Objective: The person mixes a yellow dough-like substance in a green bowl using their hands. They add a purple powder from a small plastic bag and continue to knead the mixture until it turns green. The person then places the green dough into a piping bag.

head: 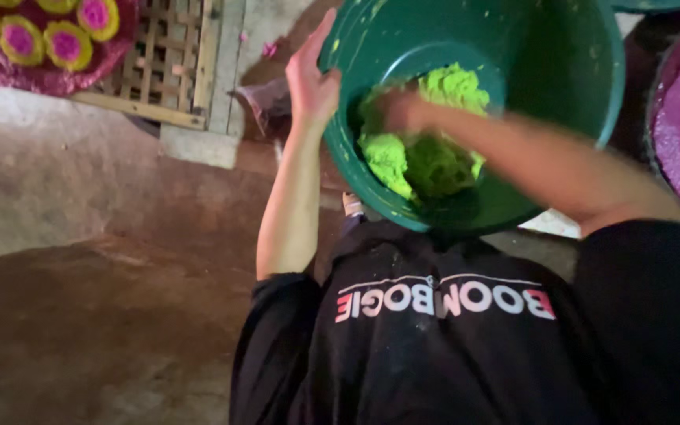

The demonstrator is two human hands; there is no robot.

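The scene was dim, with soft, even light and no hard shadows or glare. The right hand (403, 110) was smeared by motion blur inside the green tub (568, 71). The earthen floor (80, 315) toward eight o'clock looked soft and grainy, and the frame darkened toward five o'clock.

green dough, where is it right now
In the head view the green dough lies inside the tilted green basin, upper centre right. The right hand presses into it, while the left hand grips the basin's left rim.
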